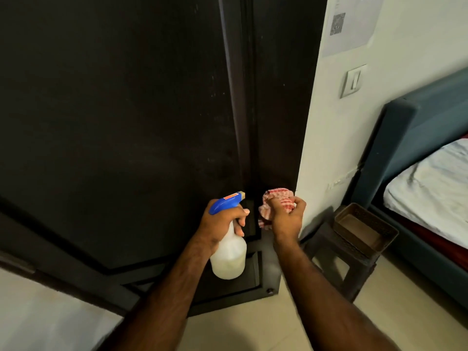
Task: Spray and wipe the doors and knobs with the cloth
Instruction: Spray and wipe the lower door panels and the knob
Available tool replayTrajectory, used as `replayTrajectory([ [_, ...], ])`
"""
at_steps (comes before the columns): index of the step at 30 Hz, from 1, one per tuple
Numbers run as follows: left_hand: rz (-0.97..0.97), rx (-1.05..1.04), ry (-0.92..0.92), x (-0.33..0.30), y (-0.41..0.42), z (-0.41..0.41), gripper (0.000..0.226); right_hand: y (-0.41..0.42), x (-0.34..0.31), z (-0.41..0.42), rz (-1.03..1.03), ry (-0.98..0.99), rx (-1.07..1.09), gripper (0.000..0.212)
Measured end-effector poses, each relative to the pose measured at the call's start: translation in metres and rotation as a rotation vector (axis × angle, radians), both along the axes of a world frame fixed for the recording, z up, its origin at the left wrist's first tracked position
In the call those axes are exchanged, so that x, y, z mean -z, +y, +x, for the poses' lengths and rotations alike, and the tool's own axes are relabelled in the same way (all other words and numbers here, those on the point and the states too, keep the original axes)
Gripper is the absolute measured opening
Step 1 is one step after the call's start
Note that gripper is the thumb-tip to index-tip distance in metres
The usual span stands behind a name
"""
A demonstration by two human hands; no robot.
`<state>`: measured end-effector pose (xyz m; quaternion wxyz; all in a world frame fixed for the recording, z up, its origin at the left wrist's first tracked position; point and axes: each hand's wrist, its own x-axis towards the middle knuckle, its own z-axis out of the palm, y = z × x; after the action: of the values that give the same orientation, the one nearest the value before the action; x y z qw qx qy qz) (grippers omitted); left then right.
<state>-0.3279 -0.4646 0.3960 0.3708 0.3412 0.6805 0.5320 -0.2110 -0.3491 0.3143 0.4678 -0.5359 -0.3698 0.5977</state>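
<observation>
- Two bare forearms reach forward from the bottom edge over a pale tiled floor [253, 323]
- The left hand [220, 221] grips the neck of a spray bottle [229, 257], fingers curled round it under the blue trigger head [225, 201]; the bottle body is translucent white with pale liquid inside; the nozzle points up and right toward the door
- The right hand [288, 219] holds a bunched red-and-white checked cloth [276, 201], fingers curled round it; the cloth is pressed against the dark door frame [281, 122] low down, near its right edge beside the white wall [329, 148]
- The dark door [114, 110] fills the left and centre; faint pale specks show on its surface near the edge; no knob can be made out
- To the right, near the wall, stands a dark stool [339, 264] with a brown woven tray [364, 231] on top
- Beyond that, a bed [430, 188] with a blue frame and white sheet
- Higher on the wall, a switch [353, 81] and a printed paper [352, 24] with a code square
</observation>
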Motion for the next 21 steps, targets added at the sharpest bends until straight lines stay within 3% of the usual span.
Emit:
replayTrajectory([
  [2, 0.011, 0.025, -0.008, 0.003, 0.004, -0.006, 0.027, 0.010, -0.007, -0.009, -0.225, 0.398, 0.045, 0.034],
  [3, 0.012, 0.034, -0.013, 0.004, 0.005, -0.009, 0.027, 0.015, -0.008, -0.009, -0.276, 0.488, 0.031, 0.027],
  [5, 0.013, 0.055, -0.030, 0.006, 0.009, -0.018, 0.024, 0.020, -0.004, -0.014, -0.269, 0.445, 0.016, 0.023],
  [7, 0.016, 0.087, -0.051, 0.007, 0.012, -0.027, 0.016, 0.019, 0.005, -0.022, -0.105, 0.165, 0.060, 0.032],
  [9, 0.030, 0.120, -0.071, 0.008, 0.012, -0.037, 0.011, 0.012, 0.018, -0.023, 0.182, -0.252, 0.043, 0.045],
  [13, 0.045, 0.172, -0.094, 0.017, 0.011, -0.057, 0.019, 0.020, 0.046, -0.001, 0.898, -1.152, -0.195, 0.060],
  [16, 0.041, 0.207, -0.126, 0.023, 0.013, -0.069, 0.022, 0.039, 0.046, 0.025, 1.256, -1.664, -0.523, 0.098],
  [17, 0.037, 0.218, -0.133, 0.026, 0.015, -0.071, 0.021, 0.045, 0.040, 0.032, 1.310, -1.749, -0.632, 0.104],
  [19, 0.029, 0.245, -0.137, 0.030, 0.017, -0.073, 0.026, 0.051, 0.029, 0.036, 1.419, -1.769, -0.690, 0.092],
  [21, 0.014, 0.269, -0.132, 0.036, 0.019, -0.071, 0.031, 0.048, 0.025, 0.028, 1.337, -1.551, -0.527, 0.067],
])
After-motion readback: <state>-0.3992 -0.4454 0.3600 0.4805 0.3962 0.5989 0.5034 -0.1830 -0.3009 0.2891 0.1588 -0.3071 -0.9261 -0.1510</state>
